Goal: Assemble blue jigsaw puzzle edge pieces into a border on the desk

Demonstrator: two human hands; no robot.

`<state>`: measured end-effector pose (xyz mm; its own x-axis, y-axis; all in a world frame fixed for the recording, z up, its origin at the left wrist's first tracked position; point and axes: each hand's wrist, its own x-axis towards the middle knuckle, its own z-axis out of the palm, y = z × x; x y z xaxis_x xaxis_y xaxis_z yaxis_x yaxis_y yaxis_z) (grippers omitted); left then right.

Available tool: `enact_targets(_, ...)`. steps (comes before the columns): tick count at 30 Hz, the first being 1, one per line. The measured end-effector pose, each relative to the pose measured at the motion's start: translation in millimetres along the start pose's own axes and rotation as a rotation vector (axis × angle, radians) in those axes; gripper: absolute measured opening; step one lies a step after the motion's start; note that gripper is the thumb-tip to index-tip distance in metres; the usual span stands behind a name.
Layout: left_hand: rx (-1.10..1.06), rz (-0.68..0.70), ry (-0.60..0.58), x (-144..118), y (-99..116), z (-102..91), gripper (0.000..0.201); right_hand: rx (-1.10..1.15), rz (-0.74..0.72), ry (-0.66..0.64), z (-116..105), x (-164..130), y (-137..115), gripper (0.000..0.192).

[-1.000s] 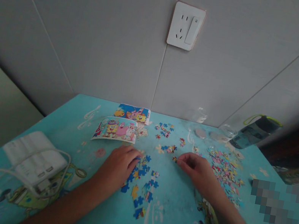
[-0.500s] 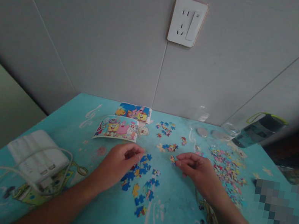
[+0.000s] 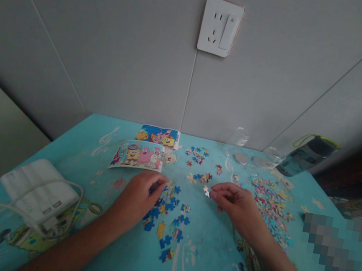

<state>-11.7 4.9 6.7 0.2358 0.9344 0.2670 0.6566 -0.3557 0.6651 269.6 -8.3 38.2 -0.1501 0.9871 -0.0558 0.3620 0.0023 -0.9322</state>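
My right hand (image 3: pixel 237 204) pinches a small puzzle piece (image 3: pixel 206 190) between thumb and fingertip, just above the turquoise table (image 3: pixel 130 266). My left hand (image 3: pixel 138 195) rests palm down, its fingertips touching a cluster of blue and yellow puzzle pieces (image 3: pixel 167 224) at the table's middle. A few joined pieces (image 3: pixel 204 177) lie just beyond the held piece. A broad scatter of loose multicoloured pieces (image 3: pixel 272 204) lies to the right of my right hand.
Two cartoon reference pictures (image 3: pixel 138 155) (image 3: pixel 158 135) lie at the back. A white power adapter (image 3: pixel 36 191) with cables sits at the left. Clear glass jars (image 3: pixel 241 141) and a dark water bottle (image 3: pixel 307 154) stand by the wall, under a socket (image 3: pixel 220 27).
My right hand has drawn slightly left and turned the small piece, whose pale side now shows. My left hand has shifted a little over the blue pieces.
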Motion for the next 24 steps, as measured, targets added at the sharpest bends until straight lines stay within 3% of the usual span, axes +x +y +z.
enact_targets(24, 0.196, 0.057, -0.006, -4.3, 1.3, 1.9, 0.013, -0.217, -0.069, 0.084, -1.8, 3.3, 9.9, 0.022)
